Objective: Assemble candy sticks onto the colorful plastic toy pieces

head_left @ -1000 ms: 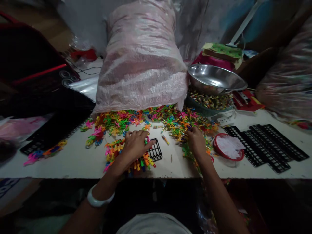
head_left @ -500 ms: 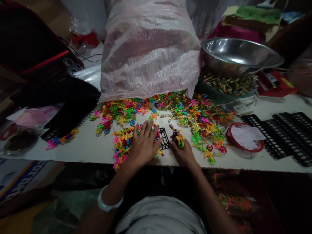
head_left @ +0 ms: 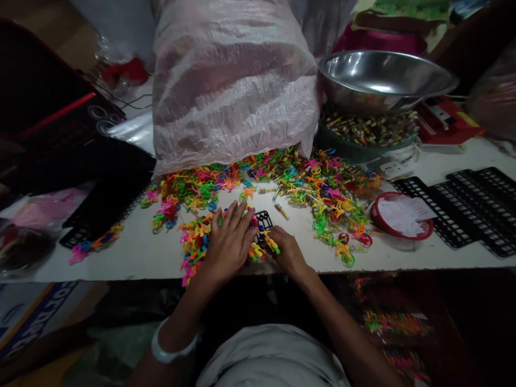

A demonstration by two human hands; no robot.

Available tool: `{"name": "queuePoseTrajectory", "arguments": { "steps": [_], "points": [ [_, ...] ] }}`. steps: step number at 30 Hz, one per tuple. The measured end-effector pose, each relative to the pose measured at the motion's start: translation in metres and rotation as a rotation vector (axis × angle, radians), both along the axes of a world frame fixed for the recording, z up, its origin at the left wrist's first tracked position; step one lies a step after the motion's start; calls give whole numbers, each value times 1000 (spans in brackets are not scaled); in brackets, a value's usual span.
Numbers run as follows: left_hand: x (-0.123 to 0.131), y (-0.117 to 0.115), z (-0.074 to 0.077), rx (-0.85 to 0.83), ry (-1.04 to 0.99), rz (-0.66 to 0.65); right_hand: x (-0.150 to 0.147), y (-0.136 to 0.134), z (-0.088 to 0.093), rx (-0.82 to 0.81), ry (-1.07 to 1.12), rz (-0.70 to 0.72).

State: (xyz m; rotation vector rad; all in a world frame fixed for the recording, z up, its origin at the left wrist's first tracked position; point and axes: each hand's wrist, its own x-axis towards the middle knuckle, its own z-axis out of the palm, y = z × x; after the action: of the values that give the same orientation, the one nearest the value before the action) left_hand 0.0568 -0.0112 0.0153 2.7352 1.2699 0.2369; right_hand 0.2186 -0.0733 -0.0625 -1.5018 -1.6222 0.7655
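My left hand (head_left: 229, 242) lies flat with fingers stretched over a black grid tray (head_left: 264, 219). Under and left of that hand, rows of small bright plastic toys (head_left: 194, 236) in yellow, pink, orange and red fill the tray. The tray's right end shows bare holes. My right hand (head_left: 291, 252) is closed on a small yellow-and-green plastic toy (head_left: 273, 245) at this end, touching or just above the grid; I cannot tell which. Just beyond, a small candy-filled tube (head_left: 281, 211) lies on the white table (head_left: 300, 226).
Behind lies a heap of colourful toys (head_left: 334, 199) below a big plastic bag (head_left: 237, 91). A steel bowl (head_left: 387, 99) rests above a tub of small tubes (head_left: 371, 129). To the right are a red basket (head_left: 377, 217) with paper slips and black grid trays (head_left: 463, 215).
My right hand has moved left with the toy, from beside the tray to its right end. The left hand stays flat on the tray. The whole view has shifted slightly.
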Motion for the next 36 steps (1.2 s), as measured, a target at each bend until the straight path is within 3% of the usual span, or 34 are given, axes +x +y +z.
{"name": "queuePoseTrajectory", "arguments": {
  "steps": [5, 12, 26, 36],
  "points": [
    [2, 0, 1, -5, 13, 22, -4, 0, 0, 27, 62, 5],
    [1, 0, 3, -30, 27, 9, 5, 2, 5, -38, -89, 87],
    [0, 0, 4, -54, 19, -11, 4, 2, -2, 51, 129, 133],
    [-6, 1, 11, -147, -42, -75, -3, 5, 0, -45, -107, 150]
  ]
}}
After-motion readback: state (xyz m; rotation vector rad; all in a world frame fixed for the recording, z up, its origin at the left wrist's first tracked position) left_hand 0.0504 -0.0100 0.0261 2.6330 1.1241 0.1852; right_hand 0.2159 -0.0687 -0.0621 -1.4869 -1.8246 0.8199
